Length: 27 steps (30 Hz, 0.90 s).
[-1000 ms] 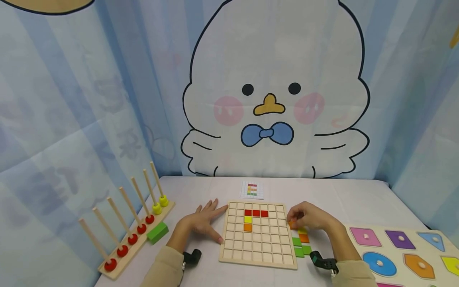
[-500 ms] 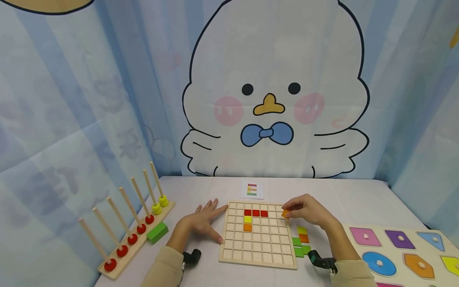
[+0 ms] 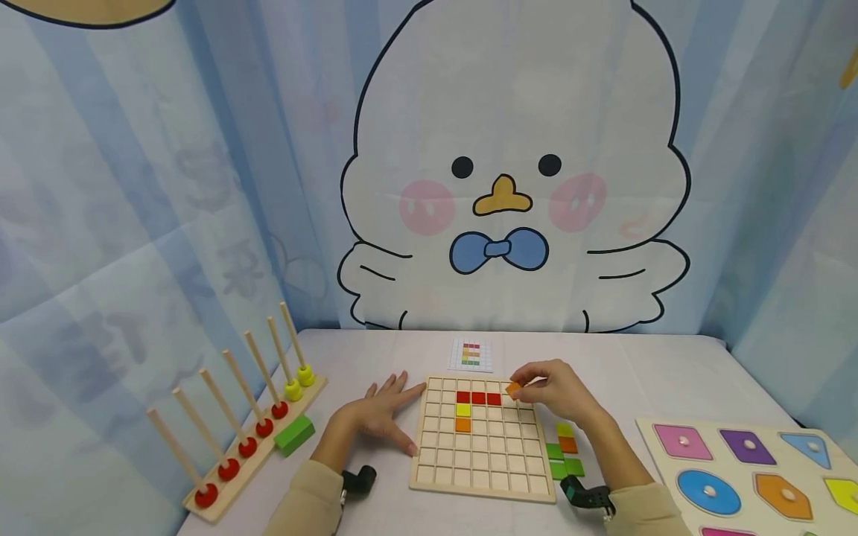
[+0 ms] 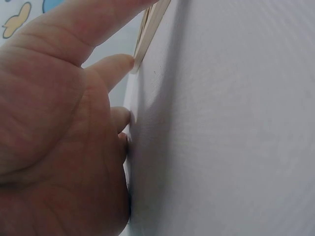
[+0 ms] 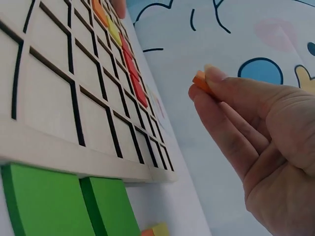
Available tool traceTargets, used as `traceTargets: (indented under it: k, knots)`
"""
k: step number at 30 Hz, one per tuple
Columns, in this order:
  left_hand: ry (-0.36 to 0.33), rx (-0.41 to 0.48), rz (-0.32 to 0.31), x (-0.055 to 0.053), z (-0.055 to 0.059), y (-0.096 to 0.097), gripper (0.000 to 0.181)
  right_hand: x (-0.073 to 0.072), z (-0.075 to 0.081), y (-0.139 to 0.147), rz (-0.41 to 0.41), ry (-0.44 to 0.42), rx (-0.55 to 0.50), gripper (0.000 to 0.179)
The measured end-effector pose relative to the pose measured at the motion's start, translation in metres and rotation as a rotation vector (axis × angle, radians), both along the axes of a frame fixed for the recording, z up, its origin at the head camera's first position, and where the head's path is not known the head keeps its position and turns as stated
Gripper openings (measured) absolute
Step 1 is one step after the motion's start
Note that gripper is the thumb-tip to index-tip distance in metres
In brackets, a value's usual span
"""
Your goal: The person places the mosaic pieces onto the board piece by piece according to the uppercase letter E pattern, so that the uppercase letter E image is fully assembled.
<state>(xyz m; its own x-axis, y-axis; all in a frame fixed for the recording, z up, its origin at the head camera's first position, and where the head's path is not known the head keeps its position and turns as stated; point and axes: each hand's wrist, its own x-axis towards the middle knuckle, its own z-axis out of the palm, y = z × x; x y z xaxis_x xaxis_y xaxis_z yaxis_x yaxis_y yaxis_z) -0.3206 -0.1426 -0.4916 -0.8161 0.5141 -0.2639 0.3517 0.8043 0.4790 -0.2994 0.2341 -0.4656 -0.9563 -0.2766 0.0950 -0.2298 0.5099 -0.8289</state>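
Note:
Between thumb and fingertips my right hand [image 3: 555,387] pinches a small orange square tile [image 5: 201,79], held over the far right part of a wooden grid board [image 3: 482,461]. The board carries a row of red tiles [image 3: 479,398], with a yellow tile [image 3: 463,409] and an orange tile [image 3: 462,425] below the row's left end. My left hand [image 3: 375,414] lies spread at the board's left side, thumb and index fingertip touching its edge. In the left wrist view its palm [image 4: 64,128] faces the camera and holds nothing.
Beside the board's right edge lie green tiles [image 3: 558,470], a yellow tile [image 3: 565,429] and an orange tile [image 3: 568,444]. A pattern card [image 3: 457,365] lies behind the board. Left stands a peg rack [image 3: 237,469] with a green block [image 3: 295,435]; right, a shape puzzle [image 3: 731,465].
My right hand has lifted an orange tile from beside the board's right edge and carried it left and away from me, over the board. My left hand has stayed put.

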Motion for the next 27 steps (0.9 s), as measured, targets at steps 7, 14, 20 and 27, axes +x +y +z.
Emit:
traceTargets:
  k: [7,14,20,27]
  knots:
    - [-0.001,0.0,0.004,0.0,0.0,0.0,0.122,-0.002,-0.006,-0.015,0.025,0.039,-0.009,0.024]
    - [-0.003,-0.003,0.0,0.0,0.001,0.0,0.121,0.0,-0.007,-0.028,0.088,0.025,0.022,0.027]
    - [-0.004,-0.001,-0.001,0.0,0.001,0.0,0.122,0.0,-0.008,-0.034,0.134,0.037,0.041,0.026]
    - [-0.007,-0.004,0.008,0.0,0.0,0.001,0.122,-0.001,-0.01,-0.038,0.166,0.029,0.063,0.024]
